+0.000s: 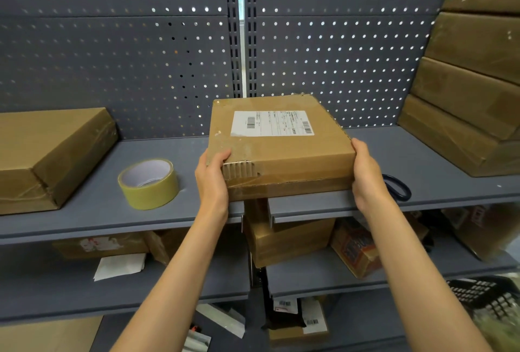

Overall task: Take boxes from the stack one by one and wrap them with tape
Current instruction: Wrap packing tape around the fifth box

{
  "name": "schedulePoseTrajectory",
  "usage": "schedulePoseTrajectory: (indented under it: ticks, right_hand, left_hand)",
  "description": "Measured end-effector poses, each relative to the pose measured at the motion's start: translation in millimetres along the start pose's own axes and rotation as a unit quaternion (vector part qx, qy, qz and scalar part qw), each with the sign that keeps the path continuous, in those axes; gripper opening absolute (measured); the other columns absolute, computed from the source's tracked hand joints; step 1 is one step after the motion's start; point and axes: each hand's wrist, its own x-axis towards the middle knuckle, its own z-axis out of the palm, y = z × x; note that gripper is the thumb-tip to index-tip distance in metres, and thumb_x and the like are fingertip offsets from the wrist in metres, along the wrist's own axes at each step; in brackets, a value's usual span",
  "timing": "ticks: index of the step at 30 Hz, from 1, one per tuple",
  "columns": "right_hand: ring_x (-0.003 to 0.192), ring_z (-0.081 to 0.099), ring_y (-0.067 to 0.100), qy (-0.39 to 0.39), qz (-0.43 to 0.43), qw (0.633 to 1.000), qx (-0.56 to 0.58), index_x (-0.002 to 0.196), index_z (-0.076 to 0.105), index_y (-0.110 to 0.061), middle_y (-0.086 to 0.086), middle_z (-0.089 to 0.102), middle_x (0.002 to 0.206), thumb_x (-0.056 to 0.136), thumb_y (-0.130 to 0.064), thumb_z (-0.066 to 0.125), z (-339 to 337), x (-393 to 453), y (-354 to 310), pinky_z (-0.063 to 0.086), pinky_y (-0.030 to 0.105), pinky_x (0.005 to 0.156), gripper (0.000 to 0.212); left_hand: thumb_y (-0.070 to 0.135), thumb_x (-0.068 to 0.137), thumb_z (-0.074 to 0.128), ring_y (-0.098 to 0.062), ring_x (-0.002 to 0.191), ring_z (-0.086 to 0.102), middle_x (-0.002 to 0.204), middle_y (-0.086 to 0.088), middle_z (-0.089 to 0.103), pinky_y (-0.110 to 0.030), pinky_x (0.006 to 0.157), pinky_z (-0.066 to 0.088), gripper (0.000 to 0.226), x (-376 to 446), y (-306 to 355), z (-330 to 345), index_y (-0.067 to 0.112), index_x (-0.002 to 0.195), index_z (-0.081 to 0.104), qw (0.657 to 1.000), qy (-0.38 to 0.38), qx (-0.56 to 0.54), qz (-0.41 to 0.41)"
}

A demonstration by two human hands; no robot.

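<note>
**boxnewbie:** so where am I in this thing?

**tapeguy:** You've got the flat brown cardboard box with the white shipping label (pixel 280 143) held between both hands, sitting at the front edge of the grey metal shelf (pixel 92 205), right over the seam where two shelf boards meet. Your left hand (pixel 212 177) is curled round the near left corner, thumb on top. Your right hand (pixel 365 173) clamps the right edge the same way, fingers down the side. Can't tell if the box is fully resting or a bit lifted.

**boxnewbie:** so that's the "take a box" part?

**tapeguy:** Looks like it to me: box fetched, being placed for wrapping. The stack of brown cardboard boxes (pixel 472 92) is well off to your right. The near left corner is torn, corrugation showing, though there's already some shiny tape on it.

**boxnewbie:** next?

**tapeguy:** I'd guess you free your left hand and go for the roll of yellowish clear packing tape (pixel 148 184), just beside the box on the left. The dark-handled scissors (pixel 398 187) are poking out behind your right wrist. Another wrapped brown flat box (pixel 47 154) sits far left.
</note>
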Motion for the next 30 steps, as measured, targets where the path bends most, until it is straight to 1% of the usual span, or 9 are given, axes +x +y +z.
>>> schedulePoseTrajectory:
  ticks: [3,8,13,17,20,24,27,29,30]
  right_hand:
    - [0.087,0.057,0.007,-0.038,0.008,0.999,0.039,0.095,0.061,-0.029,-0.006,0.065,0.096,0.098,-0.046,0.04,-5.9,-2.1,-0.7,0.044,0.025,0.079,0.027]
    - [0.106,0.062,0.012,-0.112,-0.005,0.99,0.079,0.115,0.063,-0.028,-0.004,0.07,0.112,0.097,-0.041,0.047,-13.0,-6.0,1.1,0.047,0.03,0.093,0.028]
    - [0.109,0.063,0.018,-0.161,-0.004,0.977,0.141,0.123,0.062,-0.019,0.001,0.071,0.112,0.094,-0.035,0.053,-13.6,-13.5,0.1,0.049,0.032,0.09,0.034]
    - [0.111,0.063,0.018,-0.163,-0.023,0.978,0.127,0.12,0.063,-0.022,0.0,0.071,0.112,0.093,-0.043,0.052,-10.3,-15.4,1.5,0.046,0.036,0.099,0.036]
    - [0.109,0.064,0.016,-0.156,-0.061,0.974,0.155,0.124,0.06,-0.021,0.0,0.069,0.116,0.094,-0.043,0.049,-5.4,-18.1,1.2,0.048,0.035,0.097,0.039]
    - [0.121,0.057,0.015,-0.124,-0.095,0.962,0.224,0.149,0.029,-0.024,-0.001,0.055,0.137,0.082,-0.052,0.061,2.4,-19.2,1.2,0.047,0.04,0.1,0.079]
    - [0.117,0.059,0.015,-0.137,-0.128,0.94,0.285,0.153,0.008,-0.028,-0.002,0.055,0.136,0.081,-0.041,0.065,17.1,-28.2,-2.6,0.047,0.046,0.099,0.093]
    - [0.12,0.057,0.019,-0.167,-0.153,0.937,0.268,0.152,0.002,-0.034,0.0,0.052,0.139,0.072,-0.038,0.079,32.9,-38.2,-4.5,0.046,0.05,0.1,0.111]
    - [0.124,0.053,0.02,-0.181,-0.167,0.941,0.234,0.151,0.005,-0.036,0.0,0.049,0.142,0.063,-0.042,0.085,41.8,-41.7,-3.6,0.044,0.052,0.102,0.119]
  left_hand:
    - [0.023,0.088,0.054,-0.013,0.096,0.059,0.112,-0.006,0.063,-0.019,0.071,0.045,0.043,-2.9,-4.3,-4.1,0.001,0.125,0.057,0.999,-0.005,-0.019,0.045]
    - [0.027,0.072,0.051,0.002,0.084,0.06,0.101,0.004,0.062,-0.009,0.068,0.046,0.063,-4.2,-5.7,-14.0,-0.005,0.125,0.055,0.993,-0.001,-0.049,0.107]
    - [0.014,0.077,0.051,0.006,0.076,0.062,0.084,0.017,0.067,-0.01,0.068,0.046,0.054,1.6,2.5,-25.0,-0.013,0.124,0.053,0.987,-0.003,-0.067,0.145]
    - [0.022,0.069,0.052,0.01,0.08,0.061,0.098,0.006,0.06,-0.01,0.071,0.045,0.064,6.0,10.1,-30.6,-0.008,0.126,0.052,0.982,-0.006,-0.076,0.175]
    - [0.044,0.073,0.055,-0.006,0.102,0.061,0.113,0.001,0.062,-0.019,0.086,0.048,0.065,8.5,21.3,-29.5,0.007,0.126,0.056,0.98,-0.003,-0.078,0.181]
    - [0.061,0.074,0.048,-0.005,0.119,0.051,0.133,0.007,0.051,-0.026,0.103,0.039,0.071,7.4,27.5,-27.0,0.025,0.135,0.042,0.979,0.073,-0.112,0.151]
    - [0.079,0.054,0.061,-0.014,0.127,0.048,0.146,0.005,0.039,-0.042,0.103,0.042,0.102,-15.2,29.1,-17.7,0.038,0.14,0.025,0.991,-0.033,-0.105,0.072]
    - [0.083,0.032,0.074,-0.013,0.118,0.055,0.142,0.006,0.044,-0.046,0.093,0.05,0.135,-35.0,30.1,-4.4,0.041,0.145,0.014,0.981,-0.156,-0.114,0.027]
    - [0.079,0.032,0.077,-0.015,0.115,0.059,0.139,0.007,0.051,-0.049,0.092,0.051,0.138,-42.2,30.0,2.8,0.041,0.147,0.011,0.971,-0.204,-0.121,0.019]
